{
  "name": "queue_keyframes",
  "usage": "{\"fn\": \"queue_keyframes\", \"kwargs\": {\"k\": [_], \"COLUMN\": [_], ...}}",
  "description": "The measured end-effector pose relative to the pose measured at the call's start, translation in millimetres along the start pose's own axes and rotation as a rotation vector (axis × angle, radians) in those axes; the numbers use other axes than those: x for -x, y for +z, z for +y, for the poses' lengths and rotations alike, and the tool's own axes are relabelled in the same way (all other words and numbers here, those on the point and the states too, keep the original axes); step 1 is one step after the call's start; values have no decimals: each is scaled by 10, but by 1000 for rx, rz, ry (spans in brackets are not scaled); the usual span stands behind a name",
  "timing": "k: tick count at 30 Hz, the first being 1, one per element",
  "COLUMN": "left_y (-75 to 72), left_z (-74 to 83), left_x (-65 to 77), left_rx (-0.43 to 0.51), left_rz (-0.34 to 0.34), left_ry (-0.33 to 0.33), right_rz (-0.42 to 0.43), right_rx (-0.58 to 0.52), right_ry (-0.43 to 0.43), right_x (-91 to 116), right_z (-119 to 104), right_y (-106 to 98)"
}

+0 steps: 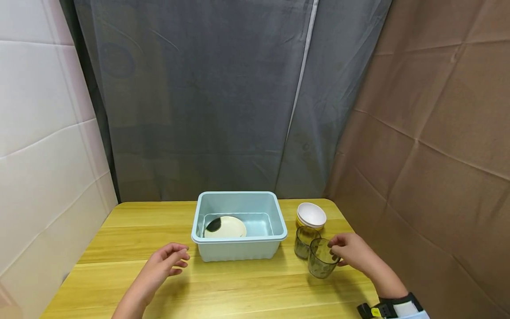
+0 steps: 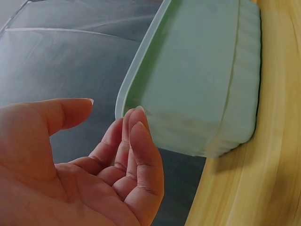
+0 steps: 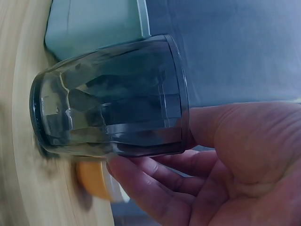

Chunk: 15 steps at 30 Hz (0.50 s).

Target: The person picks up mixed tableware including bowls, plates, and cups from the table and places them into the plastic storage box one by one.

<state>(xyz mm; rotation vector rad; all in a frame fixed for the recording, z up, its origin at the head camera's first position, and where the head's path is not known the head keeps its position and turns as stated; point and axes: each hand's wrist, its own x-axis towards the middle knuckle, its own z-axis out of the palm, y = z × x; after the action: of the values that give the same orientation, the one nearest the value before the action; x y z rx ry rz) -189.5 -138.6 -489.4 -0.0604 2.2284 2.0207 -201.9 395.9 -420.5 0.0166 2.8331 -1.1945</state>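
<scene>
My right hand (image 1: 352, 253) pinches the near drinking glass (image 1: 322, 261) at its rim, thumb on one side and fingers on the other. This glass is see-through grey with a faceted wall, and whether its base touches the table I cannot tell. Just behind it to the left stands a second dark glass (image 1: 304, 243). My left hand (image 1: 161, 266) is held in the air in front of the basin's left side, its fingers loosely bent around nothing. In the left wrist view, the light blue basin (image 2: 197, 70) is beyond the fingertips. A cream plate with a dark patch (image 1: 229, 227) lies inside the basin.
Behind the glasses sits a stack of bowls (image 1: 311, 215), white on top with yellow below. The wooden table (image 1: 223, 292) ends at a grey curtain (image 1: 215, 110) at the back. A brown cloth (image 1: 438, 146) hangs at the right and a white one (image 1: 44, 133) at the left.
</scene>
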Motion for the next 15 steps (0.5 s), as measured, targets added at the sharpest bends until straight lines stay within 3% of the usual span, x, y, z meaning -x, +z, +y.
{"fn": "queue_keyframes", "kwargs": {"k": [8,15], "left_y": [31,49], "left_z": [2,-10], "left_x": [20,24], "left_rx": [11,15], "left_rz": [-20,-75], "left_ry": [33,70], "right_rz": [9,-39], "right_rx": [-7,-34], "right_ry": [-48,-93], "right_x": [27,10], "right_z": [-273,-442], "right_y": [306,532]}}
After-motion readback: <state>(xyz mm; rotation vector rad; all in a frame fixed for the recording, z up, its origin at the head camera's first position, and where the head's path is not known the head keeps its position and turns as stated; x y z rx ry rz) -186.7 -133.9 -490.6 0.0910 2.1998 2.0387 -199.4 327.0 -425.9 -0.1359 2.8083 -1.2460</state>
